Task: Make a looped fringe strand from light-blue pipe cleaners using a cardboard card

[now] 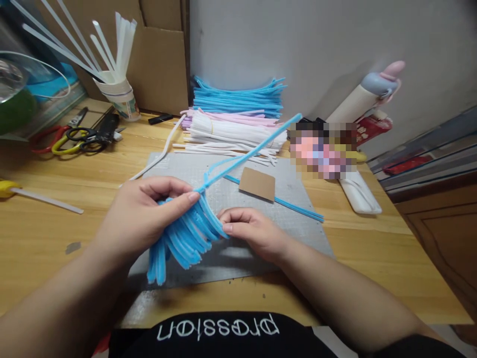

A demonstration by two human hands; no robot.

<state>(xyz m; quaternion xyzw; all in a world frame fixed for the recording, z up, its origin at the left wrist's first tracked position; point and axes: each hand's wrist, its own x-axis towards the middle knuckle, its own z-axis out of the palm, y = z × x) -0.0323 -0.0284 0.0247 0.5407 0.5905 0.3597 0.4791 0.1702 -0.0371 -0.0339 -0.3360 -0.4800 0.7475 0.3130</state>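
Observation:
My left hand (160, 204) is closed on a row of folded blue pipe cleaners (190, 238), its thumb pressed near their top edge. The folded ends hang down like a fringe. From beside that thumb, a straight blue stem (257, 151) sticks out toward the upper right. My right hand (249, 226) pinches the end of one blue loop at the row's right side. Beyond the hands, a small brown cardboard piece (257, 184) lies across loose blue pipe cleaners (300, 209) on a grey cutting mat (298, 243).
Bundles of blue (238, 99) and white pipe cleaners (231, 134) lie by the wall. Scissors (55, 141) and a cup of white sticks (119, 97) are at the left, with a yellow-handled tool (44, 196) nearer. A bottle (357, 99) and white case (359, 191) are at the right.

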